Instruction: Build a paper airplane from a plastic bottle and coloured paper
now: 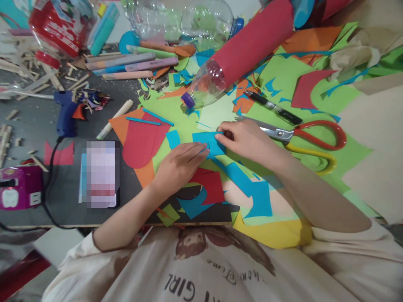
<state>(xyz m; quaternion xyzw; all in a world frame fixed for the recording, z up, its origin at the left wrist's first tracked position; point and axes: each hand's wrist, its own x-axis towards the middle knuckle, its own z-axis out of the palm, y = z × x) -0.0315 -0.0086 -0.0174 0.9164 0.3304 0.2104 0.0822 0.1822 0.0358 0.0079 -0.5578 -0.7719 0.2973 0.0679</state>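
Note:
A small piece of blue paper (217, 144) lies between my two hands over green sheets. My left hand (179, 165) comes in from the lower left, fingers together, gripping the paper's lower left edge; its thumb is hidden. My right hand (244, 136) pinches the upper right part between thumb and curled forefinger. Below the hands are a blue strip (237, 178) and a larger blue offcut (260, 199). Scissors with red and yellow handles (319, 134) lie just right of my right hand, their blades partly behind it. A black pen (273, 108) rests above them.
A bottle wrapped in red paper (258, 42) lies beyond my hands, near a clear bottle (182, 19). Markers (135, 65) lie at the back. On the left are a blue glue gun (66, 113) with its cord, a phone (100, 174) and a purple box (20, 188).

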